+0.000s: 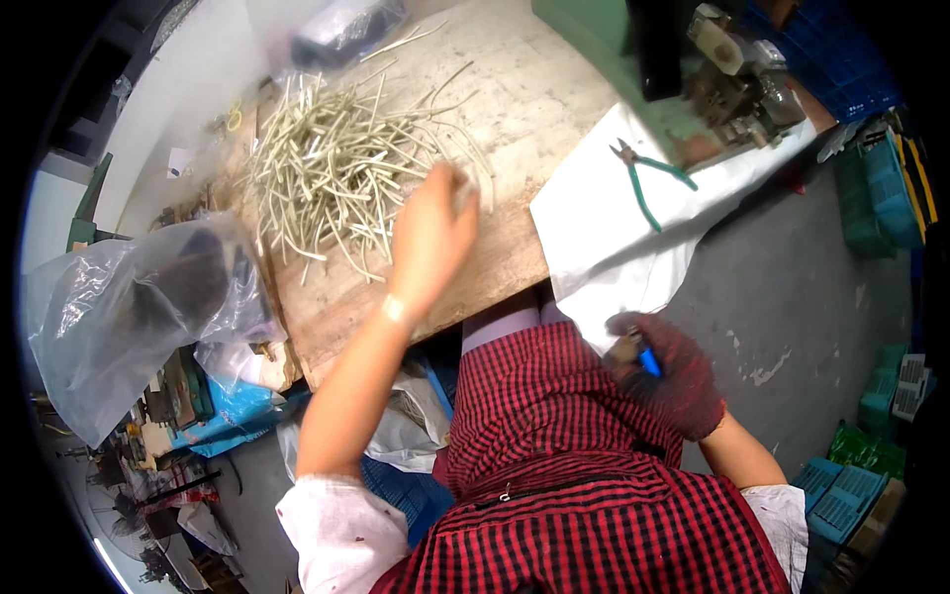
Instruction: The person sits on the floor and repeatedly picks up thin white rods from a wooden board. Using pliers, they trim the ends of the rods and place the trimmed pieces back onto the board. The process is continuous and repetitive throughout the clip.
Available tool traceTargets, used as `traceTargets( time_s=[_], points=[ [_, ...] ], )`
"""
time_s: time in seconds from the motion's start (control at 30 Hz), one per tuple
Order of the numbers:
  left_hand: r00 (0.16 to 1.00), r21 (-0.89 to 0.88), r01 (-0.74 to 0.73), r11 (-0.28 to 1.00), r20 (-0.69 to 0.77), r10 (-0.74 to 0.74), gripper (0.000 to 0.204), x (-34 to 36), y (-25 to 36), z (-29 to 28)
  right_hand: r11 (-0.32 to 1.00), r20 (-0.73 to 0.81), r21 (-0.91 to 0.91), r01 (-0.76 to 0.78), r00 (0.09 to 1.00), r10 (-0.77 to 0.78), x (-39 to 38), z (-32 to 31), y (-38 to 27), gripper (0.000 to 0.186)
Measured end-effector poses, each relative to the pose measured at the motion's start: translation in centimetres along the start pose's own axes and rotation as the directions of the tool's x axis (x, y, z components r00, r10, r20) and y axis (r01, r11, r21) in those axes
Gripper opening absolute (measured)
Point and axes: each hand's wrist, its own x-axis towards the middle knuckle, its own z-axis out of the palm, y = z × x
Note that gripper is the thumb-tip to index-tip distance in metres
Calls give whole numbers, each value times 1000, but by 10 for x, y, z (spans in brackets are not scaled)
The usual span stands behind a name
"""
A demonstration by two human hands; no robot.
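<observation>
A tangled pile of pale, cream-coloured cut lengths [327, 163], like short tubes or wires, lies on the wooden tabletop [495, 99]. At the pile's right edge is my bare left hand [433, 233], blurred, its fingers curled in. What they hold, if anything, cannot be made out. Low on the right, above my lap, my right hand [673, 381] wears a dark red knitted glove. It is closed around a small thing with a bright blue part [649, 361]; blur hides its kind. Cutting pliers with green handles [643, 188] lie with their jaws parted on a white sheet.
The white sheet [614, 257] hangs over the table's right edge. Beyond it stands a green machine [604, 40] with metal fittings. A clear plastic bag [148, 307] bulges at the left. Blue crates [846, 490] stand on the grey floor at the right.
</observation>
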Motion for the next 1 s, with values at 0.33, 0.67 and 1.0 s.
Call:
traceTargets(
  time_s=[0.33, 0.67, 1.0],
  points=[
    [940, 442, 169, 881, 196, -278, 24, 37, 4, 22, 942, 151, 326, -80, 988, 31, -7, 17, 26, 40],
    [791, -755, 606, 249, 538, -291, 34, -123, 68, -66, 984, 280, 5, 178, 944, -172, 27, 5, -36, 62],
    [720, -658, 691, 299, 592, -361, 30, -125, 75, -82, 602, 285, -605, 521, 848, -447, 37, 1, -64, 59]
  ],
)
